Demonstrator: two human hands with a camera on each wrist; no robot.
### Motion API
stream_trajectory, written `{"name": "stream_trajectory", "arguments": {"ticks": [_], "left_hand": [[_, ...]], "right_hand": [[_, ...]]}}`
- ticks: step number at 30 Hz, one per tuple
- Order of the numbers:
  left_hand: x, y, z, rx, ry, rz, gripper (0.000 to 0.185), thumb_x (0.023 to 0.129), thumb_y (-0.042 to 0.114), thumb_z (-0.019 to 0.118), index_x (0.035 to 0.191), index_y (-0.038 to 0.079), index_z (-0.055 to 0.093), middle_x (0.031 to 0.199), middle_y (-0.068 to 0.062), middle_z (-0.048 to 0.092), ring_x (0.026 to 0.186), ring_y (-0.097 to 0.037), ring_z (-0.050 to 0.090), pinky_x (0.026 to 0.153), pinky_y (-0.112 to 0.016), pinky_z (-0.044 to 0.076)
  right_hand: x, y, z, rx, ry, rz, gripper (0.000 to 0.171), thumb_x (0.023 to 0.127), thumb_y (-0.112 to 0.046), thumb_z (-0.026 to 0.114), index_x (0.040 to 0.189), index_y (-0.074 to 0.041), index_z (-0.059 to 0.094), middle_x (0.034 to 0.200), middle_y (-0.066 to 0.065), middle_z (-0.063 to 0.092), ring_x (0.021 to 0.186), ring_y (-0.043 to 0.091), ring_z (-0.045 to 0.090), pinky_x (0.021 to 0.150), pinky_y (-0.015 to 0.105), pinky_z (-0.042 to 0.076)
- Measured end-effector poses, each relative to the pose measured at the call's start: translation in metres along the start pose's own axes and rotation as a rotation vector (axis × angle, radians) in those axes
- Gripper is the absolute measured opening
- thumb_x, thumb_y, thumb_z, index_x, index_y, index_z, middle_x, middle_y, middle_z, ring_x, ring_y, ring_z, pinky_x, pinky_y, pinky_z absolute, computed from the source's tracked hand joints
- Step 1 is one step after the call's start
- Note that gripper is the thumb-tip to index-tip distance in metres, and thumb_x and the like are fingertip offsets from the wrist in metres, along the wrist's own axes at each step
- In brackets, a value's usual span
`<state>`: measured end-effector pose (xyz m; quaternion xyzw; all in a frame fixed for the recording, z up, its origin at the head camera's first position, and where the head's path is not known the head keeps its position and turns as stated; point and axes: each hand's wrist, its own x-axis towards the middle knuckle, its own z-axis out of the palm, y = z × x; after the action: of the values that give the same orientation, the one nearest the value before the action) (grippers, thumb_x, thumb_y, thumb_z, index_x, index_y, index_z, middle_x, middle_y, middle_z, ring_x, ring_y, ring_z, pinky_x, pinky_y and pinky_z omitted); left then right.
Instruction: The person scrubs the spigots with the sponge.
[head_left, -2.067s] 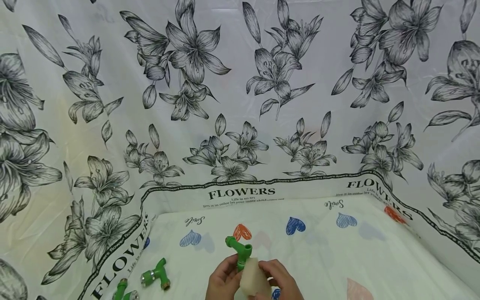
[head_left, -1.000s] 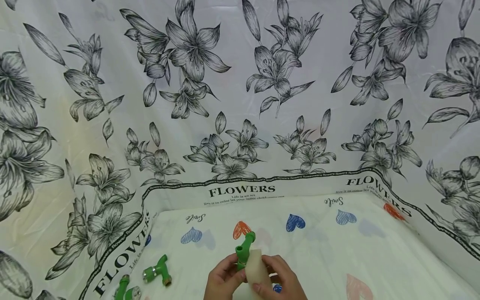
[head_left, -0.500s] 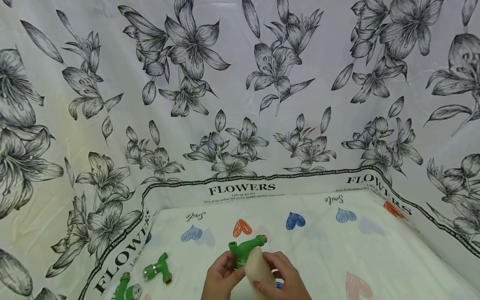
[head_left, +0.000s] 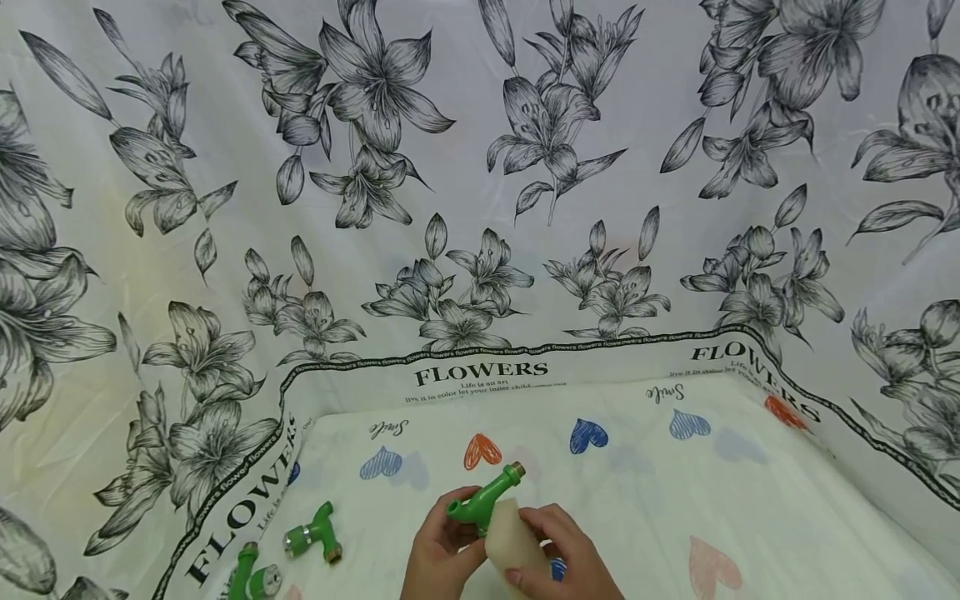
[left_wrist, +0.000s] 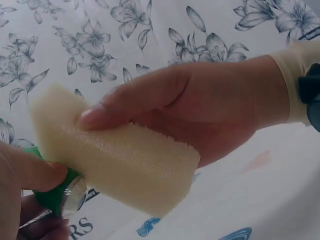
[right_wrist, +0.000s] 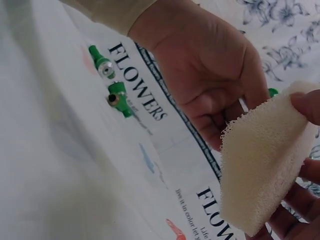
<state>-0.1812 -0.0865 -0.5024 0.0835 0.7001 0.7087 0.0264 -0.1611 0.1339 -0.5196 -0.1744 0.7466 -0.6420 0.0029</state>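
Observation:
My left hand [head_left: 438, 554] grips a green plastic tap fitting [head_left: 480, 500] with a brass tip, held just above the table. My right hand [head_left: 558, 554] holds a cream sponge [head_left: 510, 546] pressed against the fitting's lower body. In the left wrist view the sponge [left_wrist: 110, 155] fills the middle, with the right hand [left_wrist: 200, 110] pinching it and a bit of the green fitting [left_wrist: 50, 192] under my left thumb. The right wrist view shows the sponge [right_wrist: 260, 165] in front of my left hand [right_wrist: 210, 70]; most of the fitting is hidden there.
Two more green tap fittings lie at the table's left: one [head_left: 315, 533] with a chrome collar, another [head_left: 251, 579] at the bottom edge. They also show in the right wrist view [right_wrist: 112, 82]. A floral cloth [head_left: 480, 167] hangs behind; the table cover [head_left: 712, 500] has heart prints.
The green fitting has been turned in my left hand: its brass-tipped spout swung from pointing left to pointing up and right. The sponge stays against it. The head view has tilted slightly.

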Motion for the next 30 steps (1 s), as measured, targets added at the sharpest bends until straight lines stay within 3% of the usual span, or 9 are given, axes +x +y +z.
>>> {"name": "stream_trajectory", "arguments": {"ticks": [6,12,15,19,22,30], "left_hand": [[0.0,0.002,-0.001,-0.066,0.026,-0.053,0.067,0.085,0.002,0.091,0.142,-0.003,0.057,0.122,-0.017,0.066,0.103,-0.032,0.074,0.09,-0.036,0.062],[-0.001,0.004,0.002,-0.218,0.001,-0.179,0.052,0.09,0.008,0.09,0.13,-0.008,0.061,0.118,-0.018,0.07,0.107,-0.032,0.075,0.094,-0.045,0.062],[-0.001,0.004,0.005,-0.198,0.015,-0.183,0.044,0.089,0.011,0.092,0.122,-0.006,0.068,0.117,-0.017,0.072,0.107,-0.03,0.076,0.093,-0.04,0.062],[0.001,0.003,0.008,-0.15,0.066,-0.166,0.041,0.085,0.009,0.094,0.116,-0.004,0.071,0.119,-0.017,0.076,0.106,-0.03,0.076,0.089,-0.035,0.062],[0.001,0.004,0.008,-0.172,0.072,-0.155,0.04,0.085,0.005,0.093,0.116,-0.005,0.07,0.121,-0.019,0.077,0.107,-0.03,0.076,0.089,-0.034,0.062],[-0.002,0.007,0.006,-0.312,-0.034,-0.107,0.038,0.088,-0.004,0.086,0.12,-0.013,0.066,0.118,-0.018,0.073,0.108,-0.028,0.075,0.092,-0.035,0.062]], "right_hand": [[0.0,-0.008,0.002,0.009,0.078,-0.009,0.051,0.098,-0.021,0.083,0.145,-0.01,0.066,0.126,0.008,0.063,0.11,0.018,0.063,0.09,0.033,0.061],[0.0,-0.01,0.005,-0.027,0.194,-0.108,0.052,0.094,-0.013,0.086,0.142,-0.014,0.067,0.123,0.003,0.064,0.107,0.018,0.065,0.087,0.034,0.062],[0.001,-0.01,0.005,-0.034,0.235,-0.114,0.053,0.093,-0.012,0.087,0.142,-0.013,0.068,0.122,0.001,0.064,0.107,0.018,0.065,0.087,0.034,0.062],[0.001,-0.01,0.004,-0.013,0.263,-0.056,0.053,0.094,-0.014,0.087,0.143,-0.011,0.068,0.122,0.001,0.064,0.107,0.018,0.064,0.088,0.033,0.062],[0.003,-0.009,0.001,-0.003,0.266,-0.004,0.054,0.095,-0.016,0.086,0.144,-0.007,0.067,0.124,0.004,0.064,0.108,0.021,0.064,0.088,0.033,0.062],[0.009,-0.002,-0.008,0.073,0.228,0.161,0.057,0.105,-0.03,0.077,0.151,-0.002,0.06,0.13,0.009,0.061,0.117,0.029,0.062,0.091,0.028,0.059]]}}
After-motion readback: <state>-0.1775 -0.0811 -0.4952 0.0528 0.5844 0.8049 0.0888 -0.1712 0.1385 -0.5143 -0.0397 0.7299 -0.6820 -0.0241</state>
